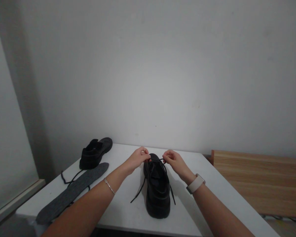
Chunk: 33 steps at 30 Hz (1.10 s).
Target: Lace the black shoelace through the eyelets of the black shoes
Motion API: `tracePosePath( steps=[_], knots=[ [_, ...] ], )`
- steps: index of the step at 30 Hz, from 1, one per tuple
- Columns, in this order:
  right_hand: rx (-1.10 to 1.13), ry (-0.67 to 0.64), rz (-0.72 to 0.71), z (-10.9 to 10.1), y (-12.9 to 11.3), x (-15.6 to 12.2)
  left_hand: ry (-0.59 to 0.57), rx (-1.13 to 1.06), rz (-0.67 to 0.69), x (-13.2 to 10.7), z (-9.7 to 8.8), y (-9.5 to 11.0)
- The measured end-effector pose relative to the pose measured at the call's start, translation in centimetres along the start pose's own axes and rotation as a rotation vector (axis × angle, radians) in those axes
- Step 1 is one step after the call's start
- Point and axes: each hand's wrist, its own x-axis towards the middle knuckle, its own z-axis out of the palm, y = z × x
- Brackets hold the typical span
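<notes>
A black lace-up shoe (pixel 158 200) stands upright on the white table, its heel toward me and its toe toward the wall. Over the front of its opening, my left hand (pixel 140 157) pinches the black shoelace (pixel 156 159) from the left side. On the right, my right hand (pixel 174 159) pinches the same lace, which runs stretched between the two hands. Loose lace ends hang down on both sides of the shoe. The fingertips hide part of the lace and the shoe's toe.
At the table's left stands a second black shoe (pixel 91 158) with a loose lace beside it. A grey insole (pixel 74 192) lies in front of it. The white table (pixel 123 210) meets a pale wall (pixel 158 82). A wooden board (pixel 259 181) is at the right.
</notes>
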Motion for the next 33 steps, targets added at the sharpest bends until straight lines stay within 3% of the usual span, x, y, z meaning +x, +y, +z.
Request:
tracePosePath(
  steps=[4,11,21,24,26,29,33],
  knots=[
    [0.084,-0.012,0.031,-0.6,-0.6,0.0,-0.084,-0.103,-0.037,-0.3,-0.6,0.5],
    [0.195,0.085,0.069,-1.9,-0.5,0.1,-0.042,-0.026,-0.01,0.3,-1.6,-0.1],
    [0.304,0.38,0.006,-5.1,-2.6,0.2,0.206,0.445,0.257,0.5,-3.3,2.9],
    [0.293,0.447,-0.034,-5.8,-3.3,-0.2,0.237,0.444,0.194,0.6,-4.5,3.7],
    [0.273,0.463,-0.054,-6.2,-3.9,-0.8,0.187,0.389,0.107,0.5,-4.9,4.2],
    [0.224,0.357,-0.082,-6.4,-4.9,-1.9,0.049,0.27,0.01,-0.3,-4.8,5.2],
    [0.179,-0.002,-0.078,-6.2,-6.6,-3.6,-0.031,0.145,0.004,-1.9,-3.8,6.9]
  ],
)
